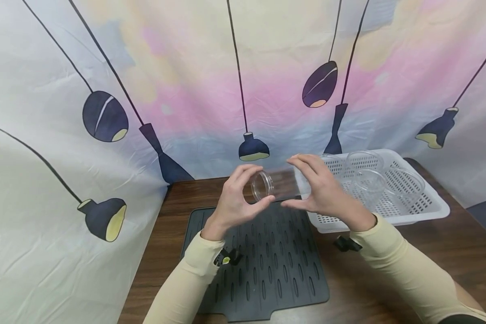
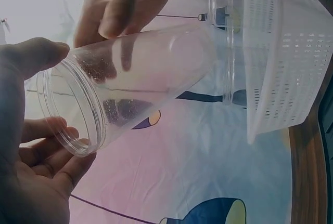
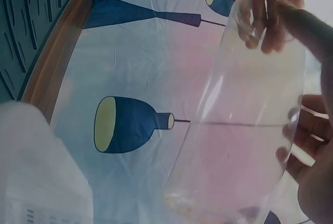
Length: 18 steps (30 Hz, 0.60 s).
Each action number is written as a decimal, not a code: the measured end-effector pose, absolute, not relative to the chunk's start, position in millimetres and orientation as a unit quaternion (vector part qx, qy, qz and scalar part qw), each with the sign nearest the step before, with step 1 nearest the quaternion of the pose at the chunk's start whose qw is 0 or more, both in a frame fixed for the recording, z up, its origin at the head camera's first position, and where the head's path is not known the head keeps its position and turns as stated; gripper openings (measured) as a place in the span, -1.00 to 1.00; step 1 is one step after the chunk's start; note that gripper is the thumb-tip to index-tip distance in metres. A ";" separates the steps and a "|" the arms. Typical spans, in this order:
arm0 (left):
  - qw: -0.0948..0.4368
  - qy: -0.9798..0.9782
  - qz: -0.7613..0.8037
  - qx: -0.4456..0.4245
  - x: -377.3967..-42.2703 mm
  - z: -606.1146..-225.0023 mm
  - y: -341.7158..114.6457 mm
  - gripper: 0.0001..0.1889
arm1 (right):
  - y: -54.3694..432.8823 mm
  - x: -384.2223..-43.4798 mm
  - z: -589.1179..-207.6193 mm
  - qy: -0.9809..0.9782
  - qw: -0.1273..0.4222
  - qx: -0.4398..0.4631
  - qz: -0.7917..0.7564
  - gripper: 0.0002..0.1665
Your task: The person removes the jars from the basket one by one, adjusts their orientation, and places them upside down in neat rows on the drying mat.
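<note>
A clear jar point(image 1: 284, 183) lies sideways in the air above the dark mat, its threaded mouth toward the left hand. The left hand point(image 1: 239, 195) grips it round the mouth, thumb on one side of the rim and fingers on the other, as the left wrist view shows. The right hand point(image 1: 321, 189) holds the jar's body point(image 3: 244, 109) between its spread thumb and fingers. Through the clear wall in the left wrist view, small specks or droplets show near the threads. No lid is on the mouth.
A white perforated basket point(image 1: 439, 211) stands at the right with several clear jars point(image 1: 405, 186) in it. The dark grey ridged mat point(image 1: 267, 279) lies on the brown wooden table point(image 1: 360, 274). Behind hangs a cloth point(image 1: 202, 90) printed with lamps.
</note>
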<state>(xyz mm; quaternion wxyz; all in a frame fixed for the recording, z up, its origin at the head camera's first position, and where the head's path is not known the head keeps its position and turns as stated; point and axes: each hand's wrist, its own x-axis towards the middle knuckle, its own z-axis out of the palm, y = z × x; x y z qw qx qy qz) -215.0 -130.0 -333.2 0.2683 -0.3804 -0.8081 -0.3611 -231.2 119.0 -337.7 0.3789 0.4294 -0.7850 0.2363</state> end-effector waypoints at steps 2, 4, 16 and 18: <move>0.272 -0.805 -0.361 -0.383 -215.5 -332.3 -131.2 -0.34 | 122.0 -231.1 -337.3 -0.776 0.378 0.431 0.264 0.08; 0.275 -0.803 -0.362 -0.385 -216.1 -331.8 -132.6 -0.33 | 124.2 -231.4 -337.0 -0.762 0.384 0.433 0.289 0.04; 0.288 -0.787 -0.384 -0.389 -215.2 -328.6 -137.6 -0.34 | 140.7 -236.3 -337.8 -0.736 0.390 0.381 0.402 0.02; 0.290 -0.786 -0.384 -0.388 -215.1 -328.1 -138.1 -0.34 | 142.7 -238.1 -338.5 -0.733 0.389 0.376 0.414 0.04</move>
